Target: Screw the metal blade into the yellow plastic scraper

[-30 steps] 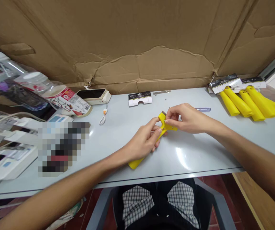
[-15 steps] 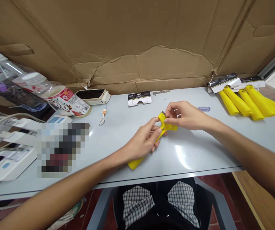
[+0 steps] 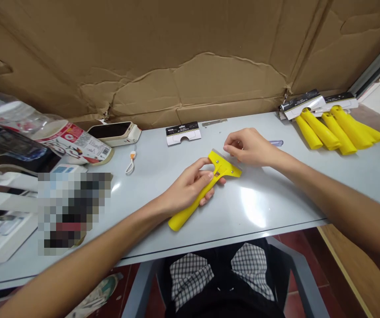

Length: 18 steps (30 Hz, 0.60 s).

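My left hand (image 3: 196,182) is closed around the neck of a yellow scraper (image 3: 190,212). Its handle slants down toward the table's front edge. Two screws show on its wide head, which points up and right. Just beyond that head, apart from it, is my right hand (image 3: 242,146). Thumb and forefinger are pinched together there; whatever may be between them is too small or hidden to make out. Behind the right hand lies a tool with a translucent purple handle (image 3: 276,143), mostly covered. A thin metal blade (image 3: 214,122) rests near the back of the table.
Several yellow scraper handles (image 3: 345,132) with card headers lie at the back right. A black-and-white card (image 3: 183,133) sits near the cardboard wall (image 3: 190,53). Leftward are a phone (image 3: 113,130), a cord loop (image 3: 130,163), a labelled bottle (image 3: 77,141) and white power strips (image 3: 7,238).
My right hand has drawn back from the scraper's head, which now shows with both screws. The left hand keeps its hold. The whole view has shifted slightly.
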{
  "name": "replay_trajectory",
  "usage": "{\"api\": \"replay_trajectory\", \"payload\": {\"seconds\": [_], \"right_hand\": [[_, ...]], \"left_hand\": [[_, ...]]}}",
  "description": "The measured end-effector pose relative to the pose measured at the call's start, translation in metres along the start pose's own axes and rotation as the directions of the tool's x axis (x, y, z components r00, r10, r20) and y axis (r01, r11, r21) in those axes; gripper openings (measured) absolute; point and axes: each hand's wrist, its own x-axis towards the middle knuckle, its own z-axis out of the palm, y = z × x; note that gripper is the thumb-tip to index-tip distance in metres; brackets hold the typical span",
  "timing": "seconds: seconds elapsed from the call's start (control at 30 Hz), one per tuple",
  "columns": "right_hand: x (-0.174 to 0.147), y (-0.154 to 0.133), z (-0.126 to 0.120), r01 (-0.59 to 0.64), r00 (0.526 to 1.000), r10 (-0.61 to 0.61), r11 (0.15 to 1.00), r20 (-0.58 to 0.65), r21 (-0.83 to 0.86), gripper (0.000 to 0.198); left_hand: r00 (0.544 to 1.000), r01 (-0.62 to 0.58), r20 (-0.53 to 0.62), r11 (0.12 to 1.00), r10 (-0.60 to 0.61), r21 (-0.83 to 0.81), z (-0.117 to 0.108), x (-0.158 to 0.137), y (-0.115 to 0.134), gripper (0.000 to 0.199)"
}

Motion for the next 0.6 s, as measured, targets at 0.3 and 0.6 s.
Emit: {"api": "replay_trajectory", "payload": {"seconds": [0.3, 0.6], "right_hand": [[0.005, 0.021, -0.027, -0.09, 0.991, 0.126, 0.88, 0.046, -0.466, 0.028], [0.007, 0.035, -0.045, -0.076, 0.984, 0.14, 0.889, 0.109, -0.452, 0.016]], "left_hand": [[0.999, 0.017, -0.032, 0.997, -0.019, -0.07, -0.001, 0.001, 0.003, 0.028], [0.999, 0.015, -0.048, 0.992, -0.022, -0.128, -0.005, 0.003, 0.0, 0.028]]}}
